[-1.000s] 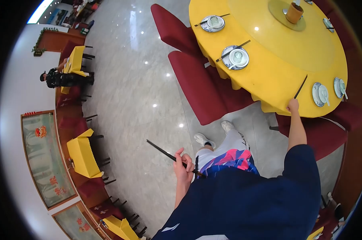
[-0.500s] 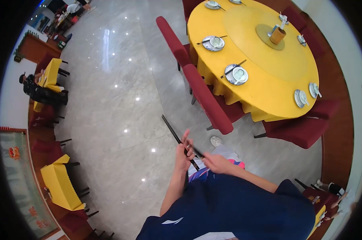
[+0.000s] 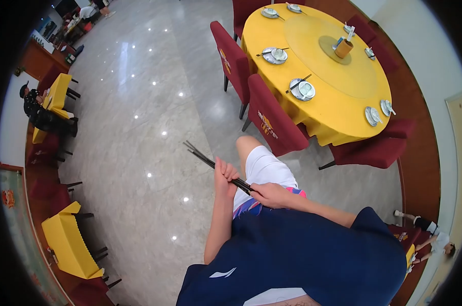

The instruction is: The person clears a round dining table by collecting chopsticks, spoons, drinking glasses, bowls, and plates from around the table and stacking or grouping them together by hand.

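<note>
Left hand (image 3: 226, 176): fingers closed round black chopsticks (image 3: 205, 160), count unclear, perhaps 4. Right hand (image 3: 267, 195): fingers pinching their lower ends. Yellow-clothed round surface (image 3: 338, 109) beyond.

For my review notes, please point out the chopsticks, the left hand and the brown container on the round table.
Chopsticks (image 3: 209, 162): head view, on the shafts towards the free ends.
Left hand (image 3: 225, 177): head view, middle of the hand.
Brown container (image 3: 344, 49): head view, its side wall.

Two bare hands (image 3: 227, 179), eight plates (image 3: 302, 89)
</note>
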{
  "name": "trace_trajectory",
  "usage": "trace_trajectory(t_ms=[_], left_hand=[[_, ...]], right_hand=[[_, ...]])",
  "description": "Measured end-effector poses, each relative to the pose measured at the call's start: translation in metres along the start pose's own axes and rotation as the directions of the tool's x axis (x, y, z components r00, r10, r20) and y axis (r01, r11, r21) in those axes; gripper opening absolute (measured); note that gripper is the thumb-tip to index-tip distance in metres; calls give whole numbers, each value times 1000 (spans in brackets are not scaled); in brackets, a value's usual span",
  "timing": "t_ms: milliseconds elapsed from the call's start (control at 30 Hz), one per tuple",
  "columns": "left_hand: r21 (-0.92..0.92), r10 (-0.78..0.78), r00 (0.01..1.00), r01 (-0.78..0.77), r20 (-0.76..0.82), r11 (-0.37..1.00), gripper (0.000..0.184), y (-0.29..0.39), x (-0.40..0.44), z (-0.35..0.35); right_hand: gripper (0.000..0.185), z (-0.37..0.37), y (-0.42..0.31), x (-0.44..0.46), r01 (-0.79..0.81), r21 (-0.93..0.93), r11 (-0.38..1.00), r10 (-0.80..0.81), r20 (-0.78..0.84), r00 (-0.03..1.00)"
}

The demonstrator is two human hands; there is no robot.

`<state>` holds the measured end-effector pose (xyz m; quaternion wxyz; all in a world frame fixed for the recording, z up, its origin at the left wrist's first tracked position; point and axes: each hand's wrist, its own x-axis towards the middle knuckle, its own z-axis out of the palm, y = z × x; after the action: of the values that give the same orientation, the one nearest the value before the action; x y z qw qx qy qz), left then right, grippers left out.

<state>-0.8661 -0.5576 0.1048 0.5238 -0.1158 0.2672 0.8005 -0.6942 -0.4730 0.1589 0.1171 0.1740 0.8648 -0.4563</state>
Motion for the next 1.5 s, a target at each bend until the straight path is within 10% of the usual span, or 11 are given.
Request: trace_trajectory(t_ms=[333,400,567,633,733,1000,1200,1500], left_hand=[[-534,134,989,-83,57,842,50,35,3,-27],[-504,93,993,-46,68,863,51,30,2,-17],[-412,227,971,-180,68,893,50,50,-14,1],[-490,175,917,26,359,871,48,52,-12,-8],[-424,22,975,75,219,903,46,52,-11,-10],[-311,-176,846,367,503,877,49,102,65,5],[-477,-27,985,108,173,872,46,194,96,-22],[0,133,986,-134,105,991,36,357,110,0]], right_hand=[[34,0,-59,51,251,-177,952,-299,-351,887],[27,13,-76,66,575,-351,739,-673,-397,624],[15,20,-79,82,514,-329,792,-610,-459,646],[10,17,-81,80,536,-346,770,-637,-471,611],[9,12,-73,85,361,-419,833,-553,-619,558],[9,-8,-85,149,444,-306,842,-507,-730,458],[10,6,-93,274,444,181,878,-133,-797,588],[35,34,-168,412,225,913,339,244,-316,917]])
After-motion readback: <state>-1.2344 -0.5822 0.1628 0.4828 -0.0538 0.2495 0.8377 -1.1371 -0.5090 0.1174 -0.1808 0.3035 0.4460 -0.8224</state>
